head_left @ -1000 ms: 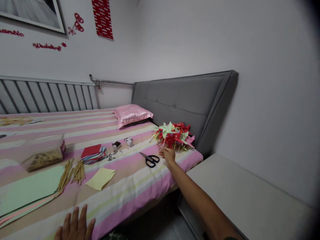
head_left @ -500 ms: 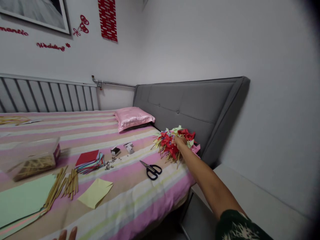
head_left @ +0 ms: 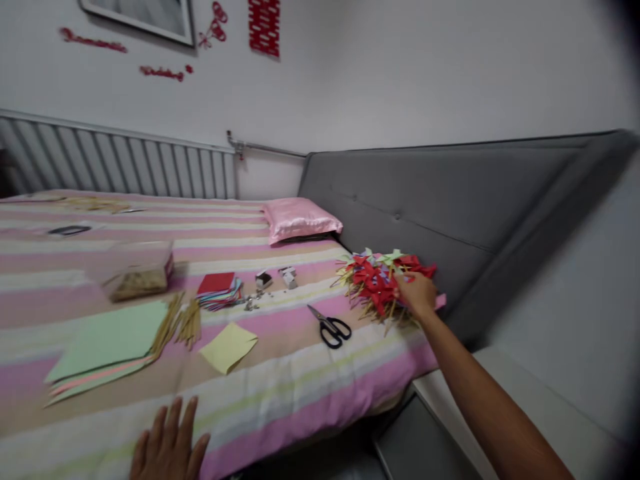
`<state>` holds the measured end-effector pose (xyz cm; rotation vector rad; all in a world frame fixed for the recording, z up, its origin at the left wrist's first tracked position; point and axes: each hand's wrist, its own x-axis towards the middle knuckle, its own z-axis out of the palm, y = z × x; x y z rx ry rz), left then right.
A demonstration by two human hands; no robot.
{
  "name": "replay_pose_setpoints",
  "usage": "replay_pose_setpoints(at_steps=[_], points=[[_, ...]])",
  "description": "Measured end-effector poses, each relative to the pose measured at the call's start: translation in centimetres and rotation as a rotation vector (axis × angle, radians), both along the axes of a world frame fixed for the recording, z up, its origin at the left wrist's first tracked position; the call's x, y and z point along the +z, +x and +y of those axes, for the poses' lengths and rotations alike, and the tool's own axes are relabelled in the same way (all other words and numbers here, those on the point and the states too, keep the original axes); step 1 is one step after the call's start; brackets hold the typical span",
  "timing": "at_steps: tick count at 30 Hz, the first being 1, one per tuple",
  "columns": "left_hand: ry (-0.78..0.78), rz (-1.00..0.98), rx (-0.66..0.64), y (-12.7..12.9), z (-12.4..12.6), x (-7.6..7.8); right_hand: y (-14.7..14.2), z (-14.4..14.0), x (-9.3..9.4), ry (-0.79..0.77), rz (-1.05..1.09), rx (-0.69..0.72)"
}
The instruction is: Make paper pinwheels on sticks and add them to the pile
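Observation:
My right hand (head_left: 419,292) reaches to the right side of a heap of paper pinwheels (head_left: 377,283) on stick handles, by the headboard. Its thumb and forefinger are apart, touching or just above the red and pale pinwheels; nothing plainly gripped shows between them. My left hand (head_left: 170,441) lies flat on the striped bedspread (head_left: 280,393) at the near edge, fingers spread, holding nothing. Black-handled scissors (head_left: 330,328) lie left of the heap, blades partly together. A creased yellow paper square (head_left: 229,348) rests in front of my left hand.
Green paper sheets (head_left: 113,333), bundled sticks (head_left: 189,325) and a stack of coloured squares (head_left: 220,291) lie leftward. Beyond are a clear plastic box (head_left: 143,270), small boxes (head_left: 289,277) with shiny bits, and a pink pillow (head_left: 301,220). A grey headboard (head_left: 450,193) stands behind the heap.
The view has swung left, so things sit further right. My left hand has come fully into sight, flat on the bed. My right hand has drawn from the heap's middle toward its right side.

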<state>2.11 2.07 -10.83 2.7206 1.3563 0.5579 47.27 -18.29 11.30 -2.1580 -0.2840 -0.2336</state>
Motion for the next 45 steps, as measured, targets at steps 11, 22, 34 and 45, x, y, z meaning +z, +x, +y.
replay_pose_setpoints(at_steps=[11, 22, 34, 45], points=[[-0.233, -0.099, 0.170, 3.2, 0.7, 9.1, -11.0, 9.4, -2.0, -0.167, 0.082, 0.799], [-0.252, -0.123, 0.380, 7.9, 5.6, 7.2, -19.9, 25.6, -10.8, -0.550, 0.070, 1.045], [-0.408, -0.767, 0.509, 8.3, 5.4, 5.9, -18.8, 27.0, -15.4, -0.138, 0.529, 1.389], [-1.197, -1.575, 0.175, 7.8, 5.3, 8.4, -21.0, 26.7, -13.9, 0.335, 0.912, 1.429]])
